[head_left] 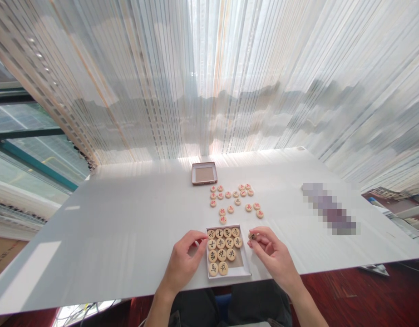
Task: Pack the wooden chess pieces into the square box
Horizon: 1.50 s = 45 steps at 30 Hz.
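A shallow white box [244, 270] near the table's front edge holds several round wooden chess pieces with black characters. My left hand [182, 263] rests at the box's left side, fingers curled with the tips touching its left rim. My right hand [270, 252] is just right of the box and pinches one black-marked wooden piece [252, 236] between thumb and fingers. Beyond the box lie several loose wooden pieces with red characters [234, 200] scattered on the white table [127, 227].
A box lid with a reddish rim [204, 173] lies further back on the table. A blurred patch [328, 208] covers something on the right. Sheer striped curtains hang behind. Dark red floor shows at the lower right.
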Motion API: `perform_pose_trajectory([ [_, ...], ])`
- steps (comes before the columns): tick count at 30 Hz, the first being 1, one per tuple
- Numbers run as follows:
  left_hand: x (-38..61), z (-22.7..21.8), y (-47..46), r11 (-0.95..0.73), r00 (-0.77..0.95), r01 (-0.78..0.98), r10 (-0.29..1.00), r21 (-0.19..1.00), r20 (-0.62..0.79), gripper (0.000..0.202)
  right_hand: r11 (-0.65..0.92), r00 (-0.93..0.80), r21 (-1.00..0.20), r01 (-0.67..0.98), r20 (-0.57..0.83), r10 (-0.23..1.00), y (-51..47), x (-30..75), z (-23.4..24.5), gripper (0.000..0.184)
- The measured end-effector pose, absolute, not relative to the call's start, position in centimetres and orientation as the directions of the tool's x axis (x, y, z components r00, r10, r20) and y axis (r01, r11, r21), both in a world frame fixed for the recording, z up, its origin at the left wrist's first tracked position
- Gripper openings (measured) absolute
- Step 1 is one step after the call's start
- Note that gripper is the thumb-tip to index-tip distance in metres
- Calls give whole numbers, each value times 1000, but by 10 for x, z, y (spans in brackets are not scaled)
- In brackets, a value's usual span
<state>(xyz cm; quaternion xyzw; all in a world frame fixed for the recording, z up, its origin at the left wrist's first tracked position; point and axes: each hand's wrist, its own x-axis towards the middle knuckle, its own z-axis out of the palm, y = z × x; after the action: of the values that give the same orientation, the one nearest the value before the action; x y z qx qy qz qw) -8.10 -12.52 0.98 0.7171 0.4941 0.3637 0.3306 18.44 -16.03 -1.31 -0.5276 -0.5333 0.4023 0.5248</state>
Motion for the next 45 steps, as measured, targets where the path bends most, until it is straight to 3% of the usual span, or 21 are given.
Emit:
perform_pose_trajectory([
  [8,-79,10,-126,-291,256,470,948,833,187,17,12,80,-997,80,19,997,-161,187,-16,30],
  [15,-80,9,-125,-299,259,468,946,832,195,16,72,110,-990,122,86,990,-160,185,-19,22],
  [30,-82,3,-126,-306,280,452,940,838,192,14,51,80,-989,141,63,995,-162,184,-17,23],
  [39,-82,3,-126,-324,282,454,936,830,211,14,174,-3,-970,172,176,984,-166,181,-8,9],
  [45,-83,3,-126,-320,289,444,935,837,205,14,158,-28,-963,217,156,987,-171,174,-5,8],
])
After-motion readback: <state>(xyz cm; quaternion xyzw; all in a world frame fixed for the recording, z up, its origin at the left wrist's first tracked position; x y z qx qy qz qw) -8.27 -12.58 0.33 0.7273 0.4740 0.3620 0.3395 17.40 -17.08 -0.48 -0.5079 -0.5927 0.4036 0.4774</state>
